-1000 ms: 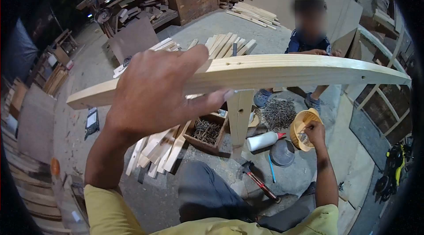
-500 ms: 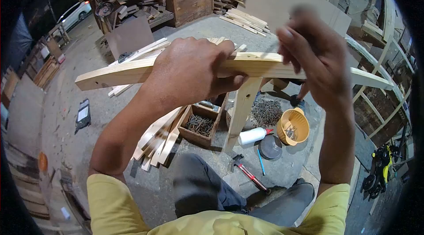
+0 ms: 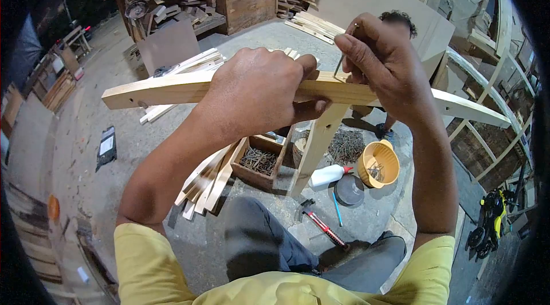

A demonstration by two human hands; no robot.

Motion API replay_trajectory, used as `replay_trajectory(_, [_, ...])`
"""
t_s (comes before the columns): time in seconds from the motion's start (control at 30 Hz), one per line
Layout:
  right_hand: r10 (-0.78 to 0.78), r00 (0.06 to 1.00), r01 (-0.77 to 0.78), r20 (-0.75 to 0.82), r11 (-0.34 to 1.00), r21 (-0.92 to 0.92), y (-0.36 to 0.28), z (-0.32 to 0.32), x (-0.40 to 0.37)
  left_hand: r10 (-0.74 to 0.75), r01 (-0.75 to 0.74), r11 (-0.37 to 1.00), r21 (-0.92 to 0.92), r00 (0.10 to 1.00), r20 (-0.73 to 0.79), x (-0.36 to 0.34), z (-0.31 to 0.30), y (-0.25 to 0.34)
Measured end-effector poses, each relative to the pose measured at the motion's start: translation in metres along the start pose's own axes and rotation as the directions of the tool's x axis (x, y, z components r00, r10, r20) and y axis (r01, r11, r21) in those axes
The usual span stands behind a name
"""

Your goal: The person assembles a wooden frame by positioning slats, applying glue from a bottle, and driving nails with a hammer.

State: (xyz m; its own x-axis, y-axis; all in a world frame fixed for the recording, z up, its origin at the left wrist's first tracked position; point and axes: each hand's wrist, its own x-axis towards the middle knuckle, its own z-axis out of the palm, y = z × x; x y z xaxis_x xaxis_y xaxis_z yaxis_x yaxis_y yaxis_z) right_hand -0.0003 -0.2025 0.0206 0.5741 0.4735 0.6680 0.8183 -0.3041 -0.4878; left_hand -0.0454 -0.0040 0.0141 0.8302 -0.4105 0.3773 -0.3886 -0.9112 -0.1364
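Observation:
My left hand (image 3: 258, 90) is wrapped round a long pale wooden bar (image 3: 166, 88) that lies crosswise in front of me. Between the thumb and fingers of my right hand (image 3: 387, 61) is a thin nail (image 3: 340, 64), its lower end at the bar's top face. A second wooden piece (image 3: 316, 141) slants down from under the bar. Below are an open wooden box of nails (image 3: 258, 159), a yellow bowl (image 3: 382, 161) with some nails, a nail pile (image 3: 346, 145) and a white glue bottle (image 3: 327, 175) with a red tip.
On the floor lie a red-handled hammer (image 3: 323, 225), a blue pencil (image 3: 337, 208), a round dark disc (image 3: 349, 190), wooden strips (image 3: 209, 182) and a black packet (image 3: 106, 147). Another person's dark hair (image 3: 399, 17) shows behind my right hand.
My right hand has moved slightly left and down to the bar, and the nail in its fingers now shows. The bar has shifted slightly. The white car at the upper left is out of view.

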Motion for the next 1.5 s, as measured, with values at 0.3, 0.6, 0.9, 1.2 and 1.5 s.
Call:
replay_trajectory(0.3, [-0.112, 0.991, 0.125, 0.067, 0.964, -0.237, -0.002, 0.001, 0.002, 0.024, -0.025, 0.999, -0.022, 0.999, -0.023, 0.0, 0.002, -0.005])
replay_trajectory(0.6, [0.036, 0.978, -0.001, 0.206, 0.986, -0.164, 0.0, 0.0, 0.005, -0.01, 0.01, 1.0, -0.01, 1.0, 0.003, 0.001, 0.001, -0.004])
replay_trajectory(0.9, [0.179, 0.876, -0.069, -0.448, 0.966, 0.251, 0.002, 0.013, -0.066, -0.044, 0.043, 0.999, -0.022, 0.999, -0.024, 0.006, 0.009, -0.016])
replay_trajectory(1.2, [0.525, 0.817, -0.379, -0.238, 0.8, 0.466, 0.058, 0.087, -0.123, -0.03, 0.03, 0.999, 0.013, 1.0, 0.008, 0.01, 0.012, -0.024])
replay_trajectory(1.5, [0.553, 0.828, -0.557, 0.088, 0.794, 0.244, 0.138, 0.135, -0.214, 0.016, -0.017, 1.0, -0.009, 0.993, -0.116, 0.01, 0.024, -0.034])
